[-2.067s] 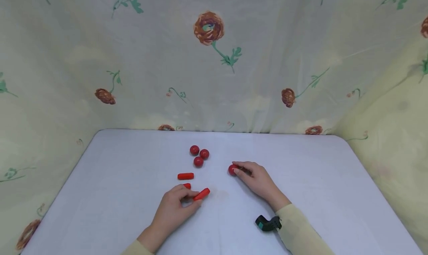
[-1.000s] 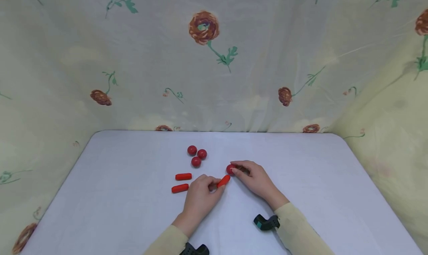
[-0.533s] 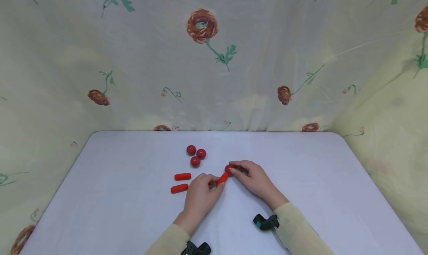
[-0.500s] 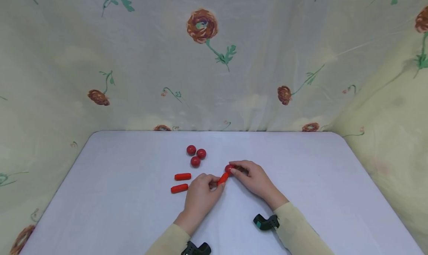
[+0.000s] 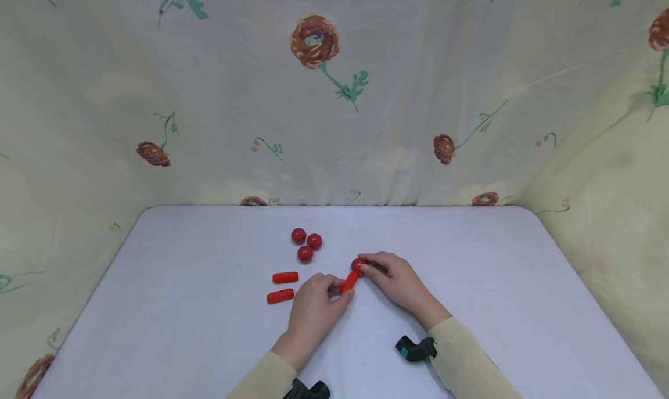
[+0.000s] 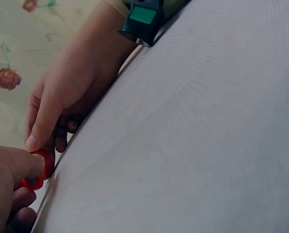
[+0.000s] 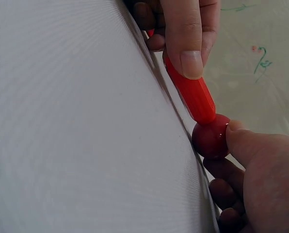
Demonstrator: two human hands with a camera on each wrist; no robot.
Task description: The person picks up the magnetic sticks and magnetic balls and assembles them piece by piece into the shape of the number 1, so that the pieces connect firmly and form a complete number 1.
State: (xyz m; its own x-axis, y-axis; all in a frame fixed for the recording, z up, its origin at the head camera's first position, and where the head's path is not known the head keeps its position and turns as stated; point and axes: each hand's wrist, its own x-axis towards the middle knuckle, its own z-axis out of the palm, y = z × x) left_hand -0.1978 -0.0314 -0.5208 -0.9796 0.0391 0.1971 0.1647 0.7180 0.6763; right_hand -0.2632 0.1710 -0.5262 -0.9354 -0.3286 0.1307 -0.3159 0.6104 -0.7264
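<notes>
Between the thumb and fingers of my left hand (image 5: 312, 309) is a short red faceted rod (image 7: 193, 94). Its far end meets a glossy dark red ball (image 7: 212, 138), as the right wrist view shows. That ball is pinched by my right hand (image 5: 398, 280), thumb on one side and fingers on the other. In the left wrist view the rod's near end appears as a red ring with a dark centre, partly covered by the thumb. Two more red rods, an upper one (image 5: 285, 277) and a lower one (image 5: 280, 296), lie left of my left hand.
Three loose dark red balls, a left one (image 5: 298, 235), a right one (image 5: 315, 241) and a front one (image 5: 305, 254), sit close together behind the rods. All lie on a white-covered table (image 5: 470, 259). A flowered curtain (image 5: 397, 126) hangs around its back and sides.
My left hand has carried its rod rightward from beside the other rods, and the rod's end has come up against the ball. My right hand has stayed on the ball, nearly still.
</notes>
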